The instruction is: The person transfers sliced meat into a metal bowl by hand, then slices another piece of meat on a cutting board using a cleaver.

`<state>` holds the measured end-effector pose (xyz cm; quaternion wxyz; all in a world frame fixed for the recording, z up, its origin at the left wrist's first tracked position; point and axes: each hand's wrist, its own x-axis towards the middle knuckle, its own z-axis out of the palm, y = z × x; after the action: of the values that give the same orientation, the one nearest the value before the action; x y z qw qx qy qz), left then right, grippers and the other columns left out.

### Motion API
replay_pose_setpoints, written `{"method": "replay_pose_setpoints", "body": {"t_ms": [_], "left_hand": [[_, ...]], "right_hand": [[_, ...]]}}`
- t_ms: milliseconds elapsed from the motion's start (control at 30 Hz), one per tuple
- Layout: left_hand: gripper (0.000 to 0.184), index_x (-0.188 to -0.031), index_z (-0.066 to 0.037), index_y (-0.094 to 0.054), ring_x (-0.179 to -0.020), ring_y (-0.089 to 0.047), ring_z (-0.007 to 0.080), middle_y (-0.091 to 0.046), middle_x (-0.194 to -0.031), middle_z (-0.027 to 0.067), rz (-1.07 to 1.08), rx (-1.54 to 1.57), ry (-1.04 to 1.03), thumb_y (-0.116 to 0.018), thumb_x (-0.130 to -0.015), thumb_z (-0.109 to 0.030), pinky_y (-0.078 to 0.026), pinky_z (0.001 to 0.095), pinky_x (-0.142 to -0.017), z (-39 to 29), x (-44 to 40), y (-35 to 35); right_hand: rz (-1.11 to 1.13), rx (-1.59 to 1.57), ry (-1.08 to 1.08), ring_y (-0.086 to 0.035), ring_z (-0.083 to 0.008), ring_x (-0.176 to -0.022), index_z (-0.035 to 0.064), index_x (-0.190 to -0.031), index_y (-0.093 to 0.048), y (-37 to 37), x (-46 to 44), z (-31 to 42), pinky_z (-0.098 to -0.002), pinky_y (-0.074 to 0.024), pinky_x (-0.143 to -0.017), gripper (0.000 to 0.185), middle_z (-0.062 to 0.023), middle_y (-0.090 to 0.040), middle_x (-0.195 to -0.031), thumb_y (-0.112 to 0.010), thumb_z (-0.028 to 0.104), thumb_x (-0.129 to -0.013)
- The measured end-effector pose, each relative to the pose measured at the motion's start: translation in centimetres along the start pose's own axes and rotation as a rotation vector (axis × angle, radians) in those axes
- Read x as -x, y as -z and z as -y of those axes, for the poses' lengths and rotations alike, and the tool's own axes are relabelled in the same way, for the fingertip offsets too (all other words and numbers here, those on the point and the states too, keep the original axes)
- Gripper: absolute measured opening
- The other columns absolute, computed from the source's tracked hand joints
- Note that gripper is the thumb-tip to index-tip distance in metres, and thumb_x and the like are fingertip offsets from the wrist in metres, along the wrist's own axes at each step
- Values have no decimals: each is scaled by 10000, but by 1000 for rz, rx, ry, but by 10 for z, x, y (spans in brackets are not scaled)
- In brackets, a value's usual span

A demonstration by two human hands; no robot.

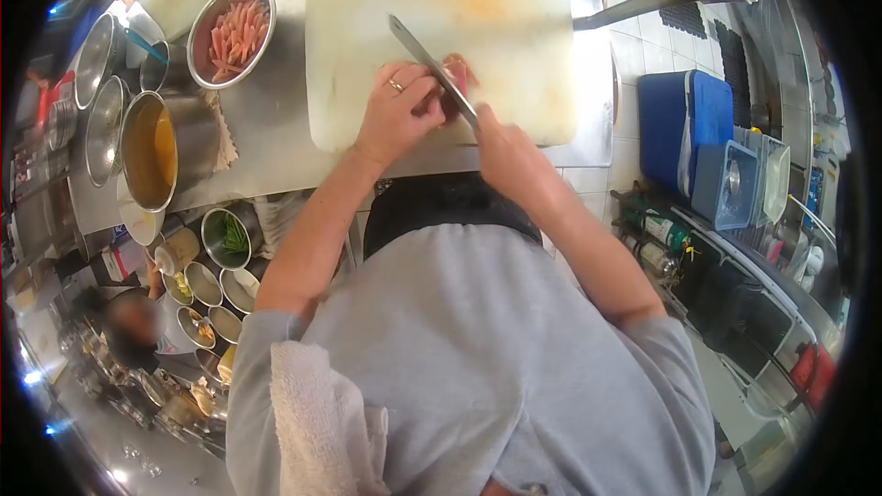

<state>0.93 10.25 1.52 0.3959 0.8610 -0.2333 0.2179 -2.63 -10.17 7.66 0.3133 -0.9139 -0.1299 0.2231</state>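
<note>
1 knife (426,61) in right hand (504,149), over board (528,55)

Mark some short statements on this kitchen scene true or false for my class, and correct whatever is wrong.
1. The right hand grips a knife above the cutting board. True.
2. A ring shows on the left hand. True.
3. The bowl of pinkish strips stands on the cutting board. False: the bowl of pinkish strips stands beside it, to the left in the picture.
4. A pale towel lies against the grey shirt. True.
5. The large blue box is at the picture's left edge. False: the large blue box is on the right side.
</note>
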Motion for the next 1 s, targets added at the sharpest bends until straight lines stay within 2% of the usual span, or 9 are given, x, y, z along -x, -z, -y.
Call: {"method": "replay_pose_setpoints", "body": {"t_ms": [100, 200, 300, 400, 500, 667, 800, 1000], "left_hand": [[282, -919, -62, -647, -954, -610, 317, -659, -1004, 87, -5, -1, -2, -745, -655, -42, -525, 413, -832, 1, 5, 0], [276, -920, -64, -647, -948, -605, 313, -654, -1000, 85, -23, 9, -11, -747, -665, -34, -523, 412, -829, 2, -2, 0], [253, -916, -67, -649, -944, -601, 307, -651, -1001, 81, -18, 73, -2, -747, -687, -22, -519, 408, -828, 3, 1, 3], [234, -911, -72, -653, -953, -600, 298, -655, -1010, 74, 18, 125, 33, -745, -704, -13, -514, 401, -835, 4, 5, 5], [233, -913, -79, -656, -979, -597, 291, -657, -1022, 67, 8, 90, 19, -746, -706, -20, -505, 397, -851, 7, 3, 9], [286, -961, -96, -661, -1050, -583, 305, -648, -1088, 62, 83, -38, -14, -759, -693, -93, -470, 414, -917, 1, 2, 12], [373, -1012, -86, -660, -1073, -578, 312, -637, -1126, 63, 82, -19, -9, -787, -665, -138, -416, 464, -958, 7, 6, 8], [364, -1009, -75, -655, -1088, -571, 317, -633, -1129, 79, 64, 42, 46, -782, -672, -122, -419, 463, -981, 8, 10, 5]], "right_hand": [[-100, 33, 87, -603, -542, -743, -4, -1098, -413, -8, -10, -1, -641, -424, -660, 177, -350, -599, -734, -509, 58, -962], [55, 75, -100, -625, -529, -756, -61, -1205, -428, 3, 39, -5, -612, -467, -690, 310, -354, -612, -736, -470, -31, -899], [6, 35, -100, -618, -526, -762, -52, -1167, -447, 9, 58, -3, -609, -458, -686, 241, -345, -603, -722, -492, 7, -937], [-109, -15, 70, -612, -529, -751, -45, -1110, -453, 11, 19, -12, -617, -447, -675, 191, -339, -595, -704, -522, 57, -964], [-117, 48, 40, -608, -523, -713, -27, -1063, -446, 25, 18, 1, -607, -447, -643, 162, -321, -596, -685, -535, 61, -961], [-90, 90, 43, -620, -489, -658, -18, -1058, -433, 37, 35, 18, -583, -468, -611, 152, -281, -595, -638, -524, 54, -960], [-87, 139, 113, -630, -473, -643, -21, -1065, -424, 33, 42, 23, -572, -484, -600, 159, -265, -592, -617, -515, 52, -956], [43, 133, -25, -621, -483, -651, -21, -1083, -424, 41, 65, 27, -573, -485, -597, 181, -273, -588, -621, -514, 31, -935]]}}
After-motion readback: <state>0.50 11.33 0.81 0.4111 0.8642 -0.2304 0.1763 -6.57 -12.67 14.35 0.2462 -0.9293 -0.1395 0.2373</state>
